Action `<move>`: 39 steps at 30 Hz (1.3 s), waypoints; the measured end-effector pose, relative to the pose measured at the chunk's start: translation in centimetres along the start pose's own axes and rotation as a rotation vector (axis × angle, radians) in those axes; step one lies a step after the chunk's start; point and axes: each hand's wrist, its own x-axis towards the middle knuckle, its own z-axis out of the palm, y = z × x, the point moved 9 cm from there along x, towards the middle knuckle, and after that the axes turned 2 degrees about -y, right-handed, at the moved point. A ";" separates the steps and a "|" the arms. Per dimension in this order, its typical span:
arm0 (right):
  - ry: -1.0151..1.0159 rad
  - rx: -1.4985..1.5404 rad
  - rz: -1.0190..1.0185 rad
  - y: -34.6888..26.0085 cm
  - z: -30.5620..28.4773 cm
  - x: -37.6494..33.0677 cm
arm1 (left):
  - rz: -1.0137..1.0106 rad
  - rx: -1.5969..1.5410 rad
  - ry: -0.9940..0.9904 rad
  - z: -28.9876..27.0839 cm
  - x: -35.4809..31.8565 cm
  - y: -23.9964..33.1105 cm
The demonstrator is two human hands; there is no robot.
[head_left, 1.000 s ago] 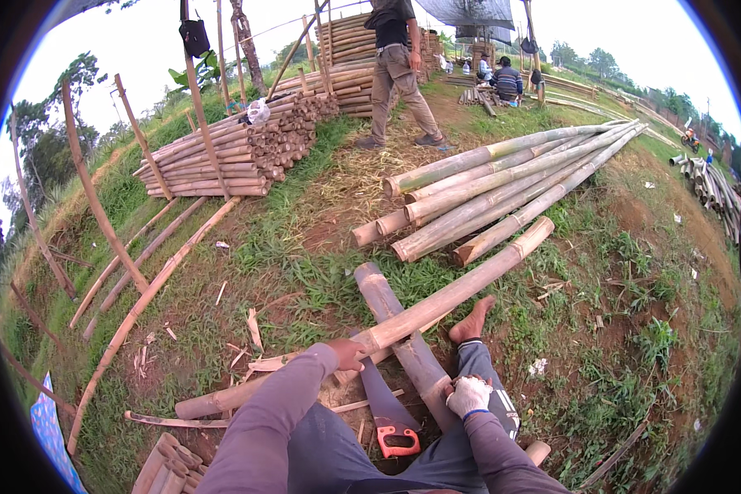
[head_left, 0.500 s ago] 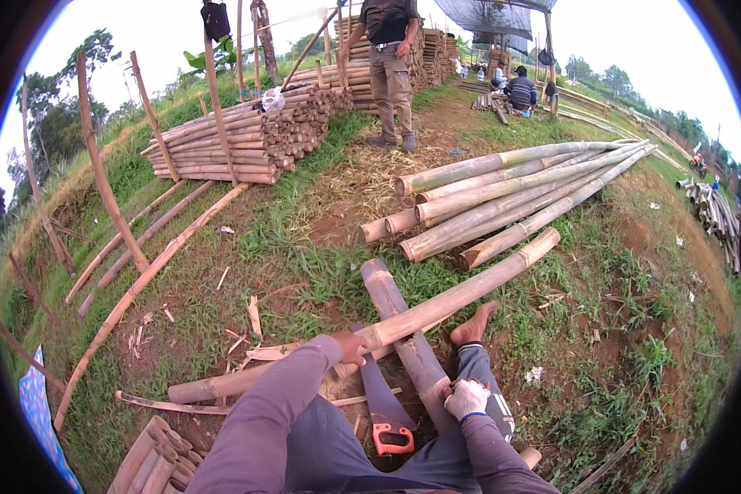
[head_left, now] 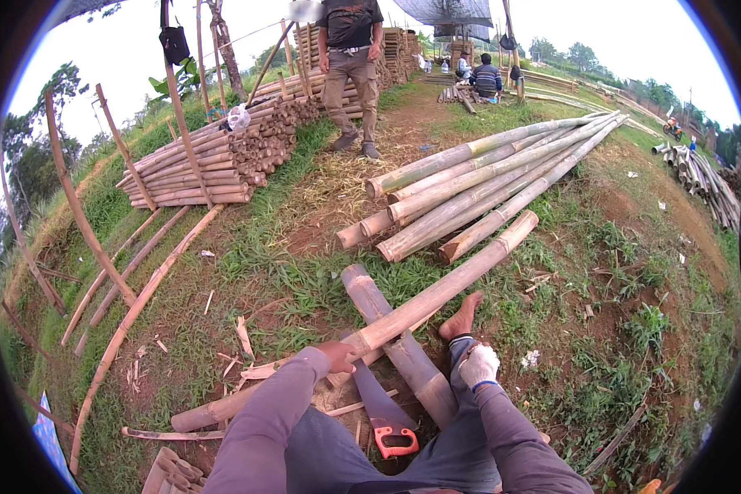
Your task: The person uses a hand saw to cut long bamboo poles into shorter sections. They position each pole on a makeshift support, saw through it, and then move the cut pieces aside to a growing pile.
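A long bamboo pole (head_left: pixel 449 292) lies slantwise in front of me, resting across a thicker, darker bamboo log (head_left: pixel 416 366). My left hand (head_left: pixel 336 356), bare, is closed on the pole left of where the two cross. Just below it leans a hand saw (head_left: pixel 376 399) with an orange-red handle, its blade tip up by the pole and its handle low between my legs. My right hand (head_left: pixel 479 366), in a white glove, is curled closed above my right shin, off the log. What its fingers hold, if anything, is hidden.
Several long bamboo poles (head_left: pixel 477 177) lie bundled beyond, and a tall bamboo stack (head_left: pixel 230 160) stands far left behind upright stakes. A person (head_left: pixel 351 74) stands on the path; others sit farther back. Short cut bamboo pieces (head_left: pixel 173 473) lie at lower left, with wood splinters (head_left: pixel 244 336) nearby.
My right hand has lifted away from the thick log, forward toward my foot. My left hand stays on the pole. The standing person has shifted their legs, and my view has turned slightly right.
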 end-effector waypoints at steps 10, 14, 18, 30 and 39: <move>-0.360 -0.279 0.178 3.1 3.1 -1.7 | 0.001 -0.037 -0.041 0.3 0.8 -1.1; -0.386 -0.280 0.154 3.0 2.9 -1.6 | 0.009 0.046 -0.049 0.9 1.7 -1.1; -0.415 -0.275 0.214 3.0 1.7 -1.9 | -0.020 -0.009 -0.049 -0.1 1.2 1.0; -0.333 -0.305 0.152 2.4 2.1 -1.5 | -0.038 0.020 -0.035 0.1 0.5 -0.4; -0.369 -0.304 0.151 1.7 1.9 -2.1 | -0.022 -0.007 -0.027 -0.1 -0.1 0.1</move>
